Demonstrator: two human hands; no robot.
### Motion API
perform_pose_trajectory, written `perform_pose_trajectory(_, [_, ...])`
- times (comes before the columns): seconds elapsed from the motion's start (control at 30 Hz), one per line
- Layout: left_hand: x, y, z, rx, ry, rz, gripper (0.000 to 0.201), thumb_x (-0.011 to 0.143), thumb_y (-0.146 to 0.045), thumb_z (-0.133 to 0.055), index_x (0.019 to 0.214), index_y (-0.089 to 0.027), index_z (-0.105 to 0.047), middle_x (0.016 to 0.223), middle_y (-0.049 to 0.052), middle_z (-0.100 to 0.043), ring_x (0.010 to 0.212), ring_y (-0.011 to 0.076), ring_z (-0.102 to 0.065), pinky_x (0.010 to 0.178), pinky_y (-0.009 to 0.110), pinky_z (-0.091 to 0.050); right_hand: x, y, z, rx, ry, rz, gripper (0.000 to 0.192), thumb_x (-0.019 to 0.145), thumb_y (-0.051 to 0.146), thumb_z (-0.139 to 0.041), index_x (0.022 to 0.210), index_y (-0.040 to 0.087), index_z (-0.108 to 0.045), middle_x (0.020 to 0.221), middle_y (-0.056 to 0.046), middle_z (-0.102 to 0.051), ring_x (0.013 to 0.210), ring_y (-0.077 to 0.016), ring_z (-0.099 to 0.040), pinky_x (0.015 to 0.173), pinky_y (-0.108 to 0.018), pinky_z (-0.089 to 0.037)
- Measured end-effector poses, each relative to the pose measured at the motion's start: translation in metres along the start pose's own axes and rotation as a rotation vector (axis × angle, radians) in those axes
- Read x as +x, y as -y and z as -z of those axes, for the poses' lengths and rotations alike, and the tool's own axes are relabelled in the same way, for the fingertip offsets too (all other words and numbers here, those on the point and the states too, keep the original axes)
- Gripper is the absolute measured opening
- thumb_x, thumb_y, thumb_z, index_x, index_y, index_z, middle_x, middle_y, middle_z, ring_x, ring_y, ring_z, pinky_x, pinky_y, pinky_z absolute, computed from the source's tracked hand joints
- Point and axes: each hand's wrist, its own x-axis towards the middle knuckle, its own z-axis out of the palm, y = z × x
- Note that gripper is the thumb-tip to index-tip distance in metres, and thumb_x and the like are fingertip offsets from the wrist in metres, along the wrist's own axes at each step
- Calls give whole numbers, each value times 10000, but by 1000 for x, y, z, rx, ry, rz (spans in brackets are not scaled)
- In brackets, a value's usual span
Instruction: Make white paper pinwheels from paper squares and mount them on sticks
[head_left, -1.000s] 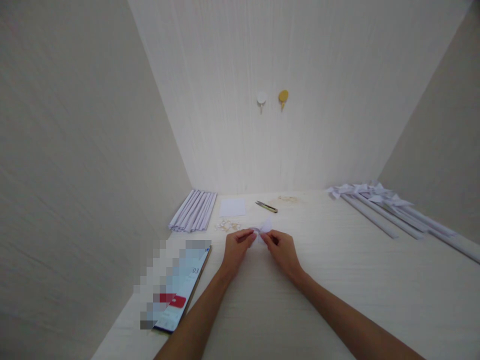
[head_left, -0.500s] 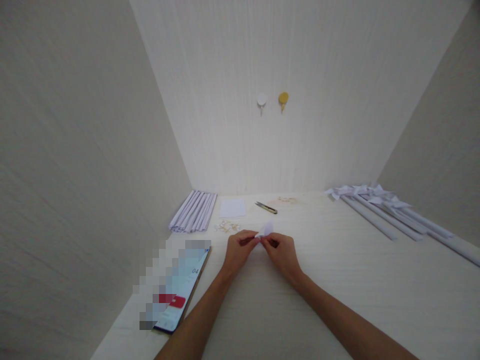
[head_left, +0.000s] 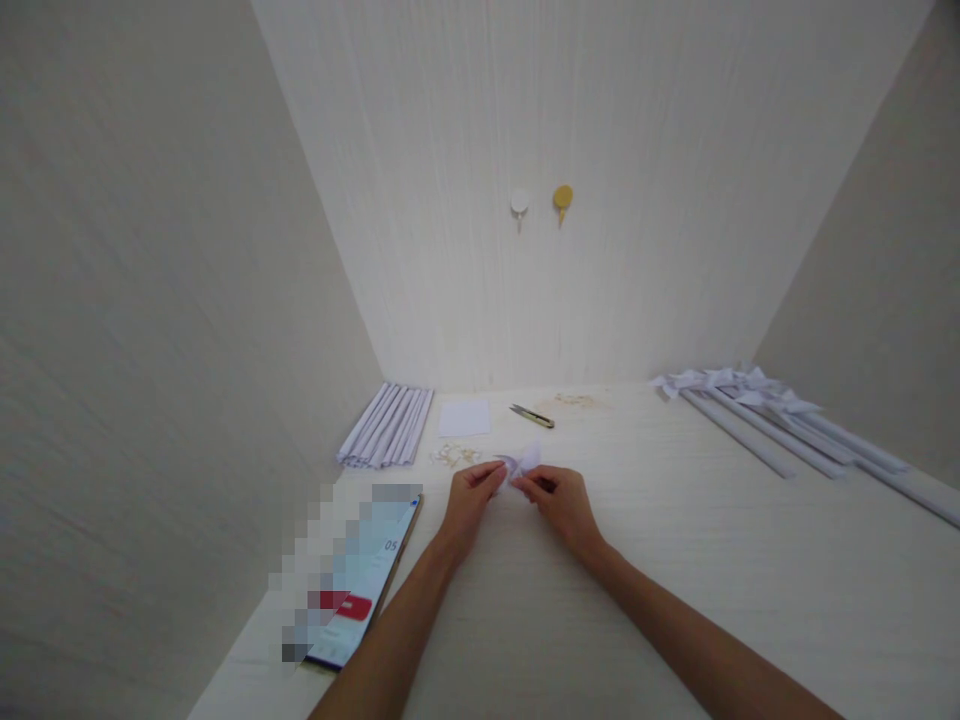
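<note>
A small piece of white paper (head_left: 530, 457), with folded or curled flaps, is held between my two hands above the table. My left hand (head_left: 471, 500) pinches its left side between thumb and fingers. On the other side my right hand (head_left: 559, 503) grips the paper with thumb and forefinger. The fingertips hide part of it. Just beyond my left hand lies a scatter of small pale bits (head_left: 455, 455), too small to name. Behind the paper rest thread snips (head_left: 532, 415) with a dark blade, and a white paper square (head_left: 464, 418) lies to their left.
Rolled white paper tubes (head_left: 388, 425) lie side by side at the back left. Paper pinwheels on tube sticks (head_left: 739, 432) are heaped at the right. A phone (head_left: 367, 580) lies beside my left forearm. More tiny bits (head_left: 576, 401) lie near the wall, below two hooks (head_left: 562, 197).
My left hand has shifted slightly left, and its fingers have parted from the right hand's. The paper's flaps now show more spread between them, with a curled flap on the left.
</note>
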Motion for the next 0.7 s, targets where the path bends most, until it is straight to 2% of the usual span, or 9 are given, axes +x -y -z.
perform_pose_trajectory(0.17, [1, 3, 1, -62, 77, -20, 218, 581, -305, -645, 713, -135, -683, 660, 16, -643, 677, 137, -538, 705, 272, -395, 0, -1, 0, 0, -4, 7, 306, 663, 339, -554, 437, 132, -547, 399, 22, -460, 398, -77, -364, 415, -200, -280])
perform_pose_trajectory(0.7, [-3, -1, -1, -134, 99, 14, 184, 574, -280, -658, 688, -137, -677, 689, 28, -656, 675, 132, -550, 699, 263, -416, -3, 3, 1, -83, -23, 34, 299, 683, 340, -546, 466, 140, -597, 425, -2, -541, 400, -89, -422, 427, -202, -308])
